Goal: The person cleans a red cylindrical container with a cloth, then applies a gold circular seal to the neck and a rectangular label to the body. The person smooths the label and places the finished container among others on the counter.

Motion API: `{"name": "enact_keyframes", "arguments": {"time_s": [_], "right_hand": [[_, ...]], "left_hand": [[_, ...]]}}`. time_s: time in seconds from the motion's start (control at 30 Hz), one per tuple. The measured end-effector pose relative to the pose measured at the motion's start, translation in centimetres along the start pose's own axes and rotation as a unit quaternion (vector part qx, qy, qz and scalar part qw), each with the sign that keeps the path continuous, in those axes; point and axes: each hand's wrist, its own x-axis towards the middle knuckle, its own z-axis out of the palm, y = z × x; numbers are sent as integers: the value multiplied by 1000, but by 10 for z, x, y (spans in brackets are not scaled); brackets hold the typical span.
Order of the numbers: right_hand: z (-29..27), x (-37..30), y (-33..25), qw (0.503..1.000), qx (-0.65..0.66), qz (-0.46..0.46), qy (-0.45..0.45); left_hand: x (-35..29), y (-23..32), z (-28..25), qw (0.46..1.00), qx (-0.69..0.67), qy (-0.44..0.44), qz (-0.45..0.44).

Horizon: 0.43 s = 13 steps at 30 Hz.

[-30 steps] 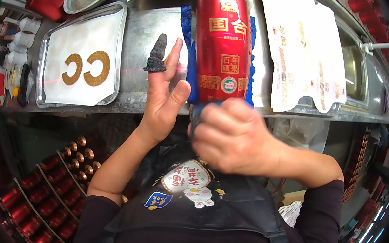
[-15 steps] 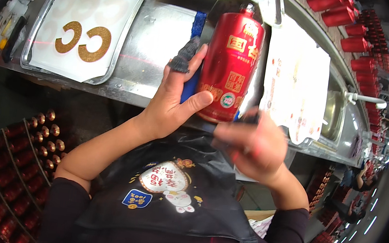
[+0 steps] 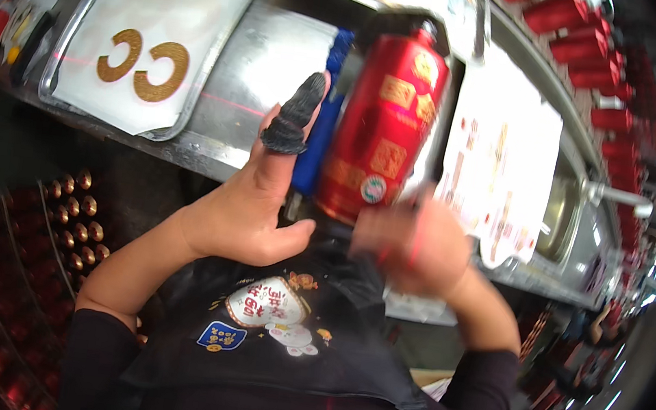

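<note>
A glossy red bottle (image 3: 387, 122) with gold labels and a small round sticker lies on a dark support, its neck pointing away from me. Along its left side runs a blue strip (image 3: 322, 135). My left hand (image 3: 250, 204) is open just left of the bottle's base, thumb spread away from the fingers, with a dark ribbed finger cover (image 3: 296, 115) on one finger. It appears to hold nothing. At the lower right of the bottle my right hand (image 3: 417, 245) is smeared by motion; its fingers and anything in them cannot be made out.
A metal tray (image 3: 195, 86) at left bears a white sheet with two gold C-shaped labels (image 3: 161, 74). Printed white sheets (image 3: 501, 161) lie right of the bottle, before a sink with a white tap (image 3: 616, 195). Racked red bottles (image 3: 14, 289) stand at lower left.
My left hand has come off the bottle and moved down and left. The bottle has shifted slightly and leans a bit more. My right hand stays blurred near the base.
</note>
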Motion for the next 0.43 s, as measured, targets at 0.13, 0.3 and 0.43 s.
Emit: {"name": "enact_keyframes", "arguments": {"time_s": [0.13,0.3,0.43], "right_hand": [[-18,35,78,965,-4,99,244],[10,-20,-18,992,-57,21,114],[50,-29,-31,934,1,267,236]], "left_hand": [[25,-3,34,982,178,43,54],[30,1,32,995,95,38,18],[28,-3,31,993,112,25,29]]}}
